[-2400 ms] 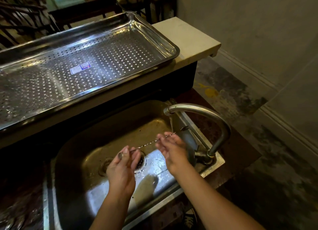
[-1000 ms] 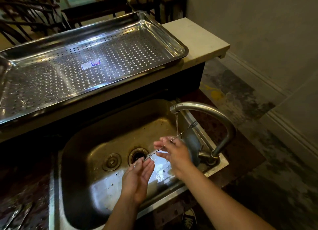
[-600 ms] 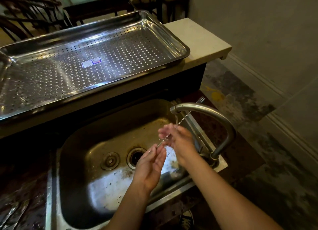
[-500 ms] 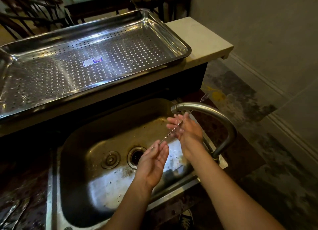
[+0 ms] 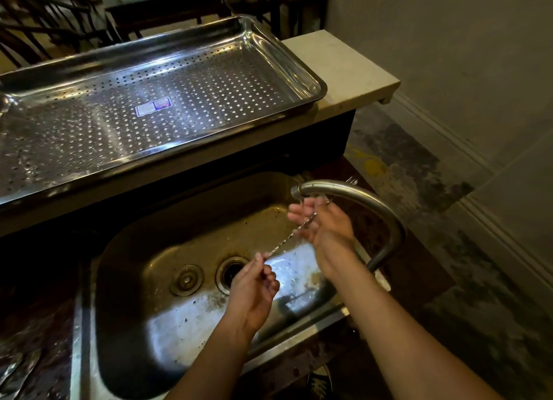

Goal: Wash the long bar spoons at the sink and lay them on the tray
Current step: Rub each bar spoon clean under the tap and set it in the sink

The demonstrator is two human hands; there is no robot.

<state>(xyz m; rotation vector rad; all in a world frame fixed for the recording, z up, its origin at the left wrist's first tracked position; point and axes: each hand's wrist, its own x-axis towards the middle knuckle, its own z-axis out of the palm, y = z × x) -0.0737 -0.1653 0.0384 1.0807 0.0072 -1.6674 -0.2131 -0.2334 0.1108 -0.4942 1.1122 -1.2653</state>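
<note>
In the head view, the bar spoon (image 5: 286,241) slants more steeply than it did a couple of seconds ago. Its upper end now pokes out past the neck of the faucet (image 5: 359,194), and its lower end hangs down and to the left of the spout, over the sink (image 5: 149,250). The right hand (image 5: 327,224) has climbed from lower in the basin to just under the spout. There its fingers close loosely round the twisted shaft, in what looks like a thin stream of water, though blur hides the exact grip. The left hand (image 5: 254,283) has drifted toward the faucet from above the drain (image 5: 232,272). Its flat fingers have changed to a tight pinch on the spoon's lower end, the remaining fingers curled in. I judge that the rubbing has travelled along the shaft and this spoon's wash is nearly finished. The tray (image 5: 314,79) lies up and to the left of the faucet on the pale table (image 5: 344,61), and no spoon shows on the part in view, so laying down is not yet begun. Far left of the faucet, at the frame's lower corner, dim metal pieces (image 5: 15,372) may be spoons waiting, too dark to tell.
</note>
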